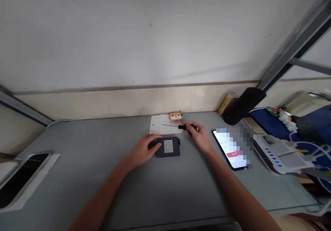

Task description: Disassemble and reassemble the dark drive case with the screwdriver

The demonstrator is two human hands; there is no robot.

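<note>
Head camera looks forward and down onto the grey desk (pixel 77 144), close.

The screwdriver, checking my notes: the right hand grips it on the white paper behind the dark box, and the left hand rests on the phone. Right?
Not quite. In the head view the left hand rests on the dark box, not the phone, which lies untouched to the right. The right hand does grip the screwdriver at the white paper.
</note>
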